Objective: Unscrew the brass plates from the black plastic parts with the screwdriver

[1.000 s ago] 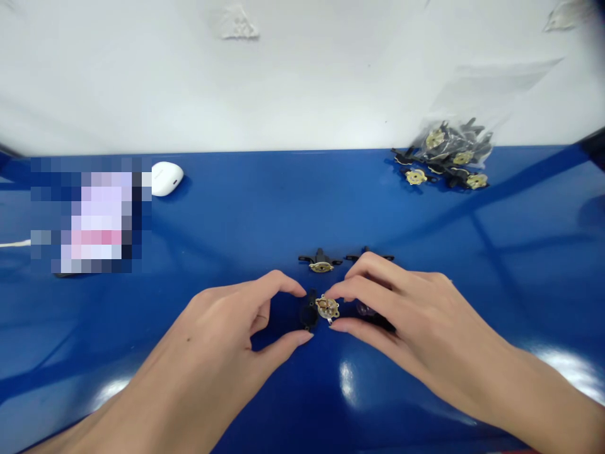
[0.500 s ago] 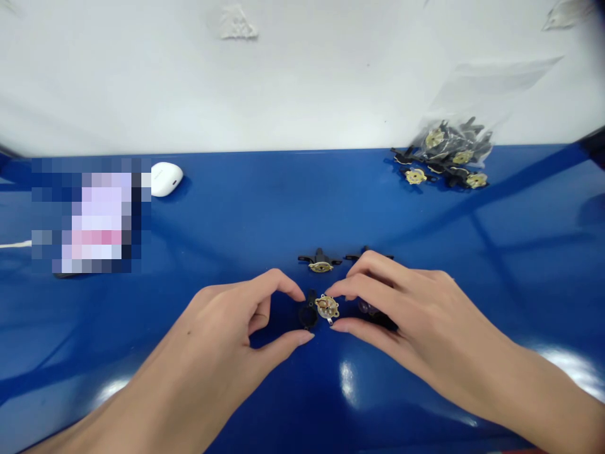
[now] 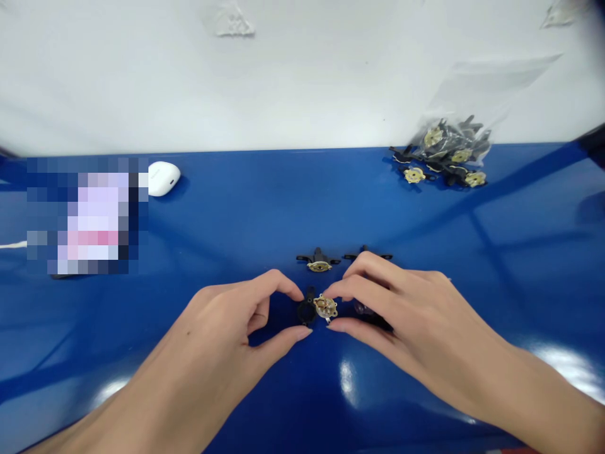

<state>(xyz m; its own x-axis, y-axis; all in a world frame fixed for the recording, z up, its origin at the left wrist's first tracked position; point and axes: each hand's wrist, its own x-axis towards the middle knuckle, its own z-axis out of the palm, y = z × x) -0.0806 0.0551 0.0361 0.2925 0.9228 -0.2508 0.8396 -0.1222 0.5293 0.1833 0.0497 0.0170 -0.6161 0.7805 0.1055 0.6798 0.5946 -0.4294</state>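
Between the thumb and forefinger of my left hand [image 3: 227, 334] is a small black ring-shaped plastic housing [image 3: 306, 313], gripped at its edges. My right hand [image 3: 411, 309] pinches a round brass-coloured plate [image 3: 326, 307] with small lugs by its rim. Plate and housing are side by side, their near edges touching or almost so. Just beyond the fingertips lies a black part with a brass face [image 3: 319, 265] and two side arms. A similar black part [image 3: 350, 256] is partly covered by my right fingers. Under my right palm sits a dark piece [image 3: 373, 315], mostly hidden.
At the back right, a clear plastic bag [image 3: 456, 142] of black-and-brass parts rests with several loose ones [image 3: 414, 175] in front. On the left are a blurred-out phone-like object [image 3: 97, 214], a white earbud case [image 3: 163, 179] and a white cable [image 3: 13, 244]. The tabletop [image 3: 246, 214] is glossy blue.
Both hands keep the same grips and the two pieces stay side by side. The whole view has shifted very slightly.
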